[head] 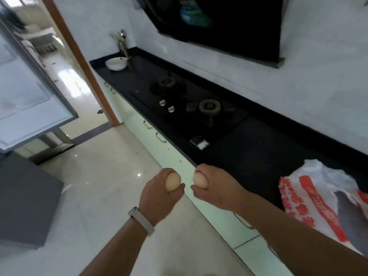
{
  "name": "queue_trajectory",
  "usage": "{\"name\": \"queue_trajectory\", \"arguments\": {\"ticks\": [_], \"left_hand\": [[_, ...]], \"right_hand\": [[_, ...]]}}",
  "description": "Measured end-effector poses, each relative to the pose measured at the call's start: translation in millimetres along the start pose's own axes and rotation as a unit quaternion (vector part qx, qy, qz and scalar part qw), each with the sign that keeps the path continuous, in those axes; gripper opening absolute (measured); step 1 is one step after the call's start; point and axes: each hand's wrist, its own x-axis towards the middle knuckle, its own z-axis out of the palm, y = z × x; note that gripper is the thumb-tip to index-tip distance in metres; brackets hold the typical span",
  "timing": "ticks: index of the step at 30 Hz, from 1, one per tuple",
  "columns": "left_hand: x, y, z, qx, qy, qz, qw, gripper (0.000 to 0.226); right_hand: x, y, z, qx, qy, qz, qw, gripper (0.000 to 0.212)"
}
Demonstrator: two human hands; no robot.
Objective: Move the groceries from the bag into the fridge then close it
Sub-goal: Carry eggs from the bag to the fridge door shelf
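Observation:
My left hand point(157, 193) is closed around a pale brown egg point(172, 182), and my right hand point(216, 187) grips a second egg point(200, 181). Both hands are held side by side over the floor, just in front of the counter's edge. A white plastic bag point(318, 198) with red print lies open on the dark counter at the right. The fridge door point(29, 100) stands open at the far left; the fridge's inside is out of view.
A black counter point(258, 152) runs along the wall with a gas hob point(191, 104), a white bowl point(116, 63) and a utensil holder point(122, 43). A range hood point(229, 24) hangs above. A grey box point(23, 202) stands at the lower left. A doorway point(65, 76) opens behind.

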Motion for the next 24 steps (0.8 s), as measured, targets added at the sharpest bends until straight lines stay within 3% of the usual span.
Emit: {"name": "queue_trajectory", "arguments": {"ticks": [13, 24], "left_hand": [[-6.7, -166.6, -169.4, -0.042, 0.165, -0.103, 0.980, 0.032], [18.6, -239.5, -232.2, -0.027, 0.229, -0.184, 0.956, 0.030]], "right_hand": [[124.2, -168.4, 138.0, -0.009, -0.054, -0.104, 0.993, 0.023], [226.7, -227.1, 203.3, -0.003, -0.107, -0.189, 0.976, 0.025]]}}
